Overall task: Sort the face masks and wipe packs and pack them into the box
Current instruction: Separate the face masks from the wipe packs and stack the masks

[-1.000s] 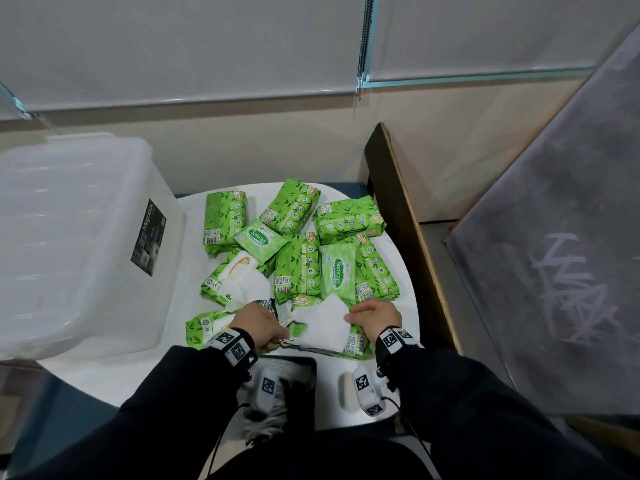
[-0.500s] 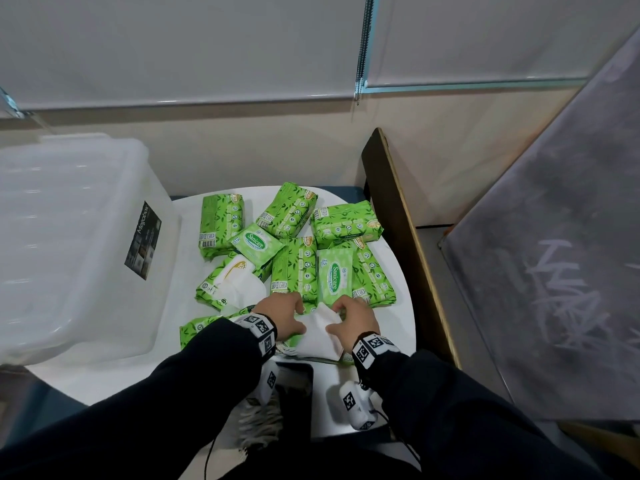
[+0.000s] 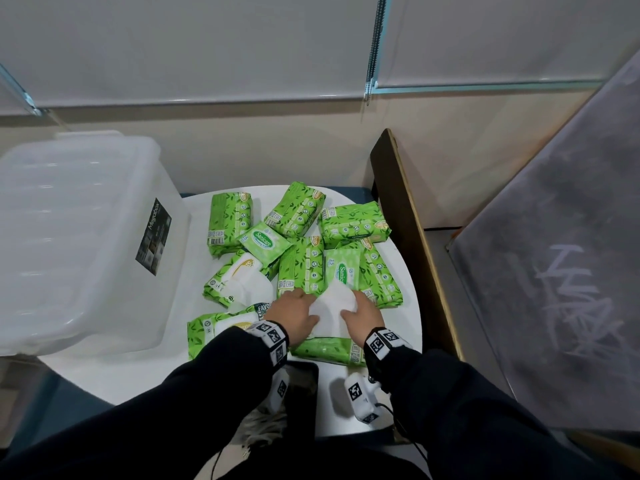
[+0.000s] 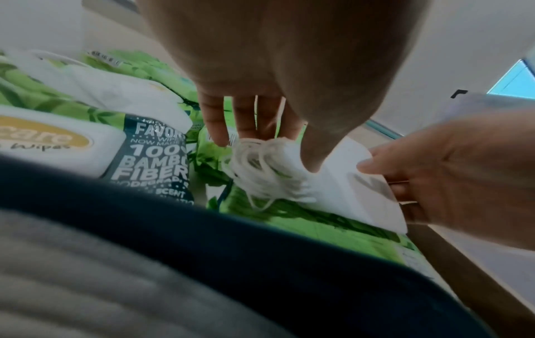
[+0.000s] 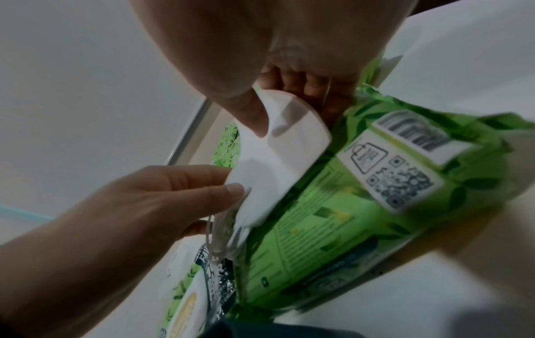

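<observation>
I pinch the light, floppy masks at both ends, left hand by the loops, right hand opposite.

A white folded face mask with a bunch of white ear loops at one end lies on top of a green wipe pack near the table's front edge, pinched at both ends. A second white mask rests on another green pack to the left. More green leaf-printed wipe packs lie scattered flat and overlapping, two small pale-green ones among them. The translucent plastic box stands at the left, beside the packs.
</observation>
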`<state>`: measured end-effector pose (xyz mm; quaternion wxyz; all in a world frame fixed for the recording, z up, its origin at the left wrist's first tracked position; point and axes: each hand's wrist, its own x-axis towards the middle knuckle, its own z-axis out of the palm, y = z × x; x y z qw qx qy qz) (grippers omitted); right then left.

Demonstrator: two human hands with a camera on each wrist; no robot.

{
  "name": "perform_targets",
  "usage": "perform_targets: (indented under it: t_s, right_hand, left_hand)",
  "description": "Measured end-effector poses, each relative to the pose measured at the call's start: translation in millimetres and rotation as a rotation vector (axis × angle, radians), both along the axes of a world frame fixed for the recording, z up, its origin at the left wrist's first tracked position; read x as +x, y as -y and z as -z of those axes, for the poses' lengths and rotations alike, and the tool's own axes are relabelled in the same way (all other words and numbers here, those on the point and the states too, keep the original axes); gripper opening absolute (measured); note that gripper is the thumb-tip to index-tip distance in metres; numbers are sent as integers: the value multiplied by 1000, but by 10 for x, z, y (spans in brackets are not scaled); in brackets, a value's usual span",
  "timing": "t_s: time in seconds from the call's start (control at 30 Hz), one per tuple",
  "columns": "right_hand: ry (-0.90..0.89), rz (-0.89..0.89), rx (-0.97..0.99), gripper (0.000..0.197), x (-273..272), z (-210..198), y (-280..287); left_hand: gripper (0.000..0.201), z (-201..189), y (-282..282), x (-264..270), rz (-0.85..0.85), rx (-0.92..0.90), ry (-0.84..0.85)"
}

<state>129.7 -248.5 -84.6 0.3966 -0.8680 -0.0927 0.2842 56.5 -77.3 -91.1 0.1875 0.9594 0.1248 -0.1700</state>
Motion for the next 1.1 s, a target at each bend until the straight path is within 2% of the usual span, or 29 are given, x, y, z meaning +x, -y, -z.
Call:
perform_targets:
  t_s: [0.23, 0.3, 0.4, 0.47, 0.53, 0.57, 0.63, 0.7, 0.73, 0.8, 0.83, 0.87, 0.9, 0.97, 1.03, 1.1]
  right_hand:
    - [-71, 14, -198, 39, 25, 93, -124]
    - [-66, -18, -283, 44, 12, 93, -159]
    - [-74, -53, -365, 61, -29, 11, -108]
    - [-75, -18, -331, 66, -33, -53, -43]
    - [-11, 19, -218, 60, -31, -155, -46]
    - [25, 17, -149, 54, -25, -212, -94]
    - [63, -38, -45, 39, -20, -349, -284]
    - [31, -83, 30, 28, -32, -472, -564]
    - [2, -92, 59, 25, -40, -536, -713]
    - [-37, -80, 90, 22, -55, -619, -979]
    - [-42, -73, 103, 22, -61, -655, -1086]
    - [-34, -77, 107, 23, -71, -689, -1173]
    - [-15, -100, 100, 27, -80, -721, -1244]
    - [5, -182, 69, 44, -95, -783, -1338]
    - [-64, -229, 114, 63, -141, -828, -1394]
    - [-246, -160, 317, 67, -249, -869, -1444]
  left_hand:
    - [52, 50, 33, 23, 64, 151, -21]
    - [50, 8, 10, 16, 28, 140, 12]
    - [46, -98, -216, -20, -121, 66, 90]
    - [42, -145, -509, -95, -253, 65, 115]
    - [43, -183, -827, -215, -386, 137, 115]
    - [50, -185, -969, -275, -430, 155, 95]
    - [72, -144, -1189, -364, -430, 84, 18]
    - [84, -124, -1304, -416, -308, 32, -80]
    - [78, -135, -1324, -427, -229, 52, -115]
    - [44, -180, -1370, -437, -115, 147, -106]
    - [29, -229, -1399, -435, -95, 184, -72]
    - [24, -267, -1432, -437, -103, 198, -30]
    - [24, -313, -1472, -447, -141, 160, 30]
    - [29, -453, -1550, -488, -321, -114, 154]
    - [33, -597, -1601, -561, -551, -594, 239]
    - [36, -755, -1578, -659, -736, -1087, 219]
